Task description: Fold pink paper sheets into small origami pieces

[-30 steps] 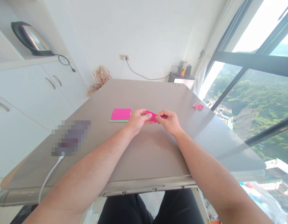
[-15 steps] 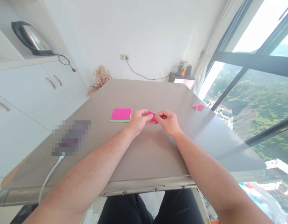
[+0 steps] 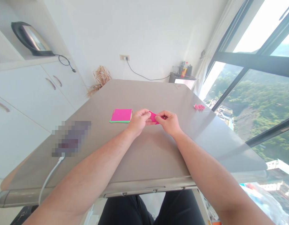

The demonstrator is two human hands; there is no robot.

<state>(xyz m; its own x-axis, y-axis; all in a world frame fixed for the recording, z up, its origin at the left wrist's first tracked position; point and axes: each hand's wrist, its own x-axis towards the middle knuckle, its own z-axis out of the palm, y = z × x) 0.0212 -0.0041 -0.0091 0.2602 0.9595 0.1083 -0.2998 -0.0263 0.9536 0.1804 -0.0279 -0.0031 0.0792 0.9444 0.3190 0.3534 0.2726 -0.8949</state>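
A small folded piece of bright pink paper point(image 3: 153, 117) is held between my two hands above the table. My left hand point(image 3: 140, 121) pinches its left end, thumb on top and fingers beneath. At the other end, my right hand point(image 3: 168, 121) grips the paper between thumb and curled fingers, hiding part of it. Just left of my left hand lies a stack of square coloured paper point(image 3: 121, 115), pink on top with a green edge showing below. Several small pink folded pieces point(image 3: 199, 107) rest near the table's right edge.
On the left of the grey-brown table point(image 3: 144, 93) is a pixelated object point(image 3: 72, 137) with a white cable point(image 3: 50, 172). Dried stalks point(image 3: 101, 76) stand behind the far left corner. A low cabinet with bottles point(image 3: 184, 70) is at the back right, beside the large window point(image 3: 254, 93).
My left thumb has shifted slightly left along the pink paper, so more of its surface shows between my hands. My right hand stays almost still.
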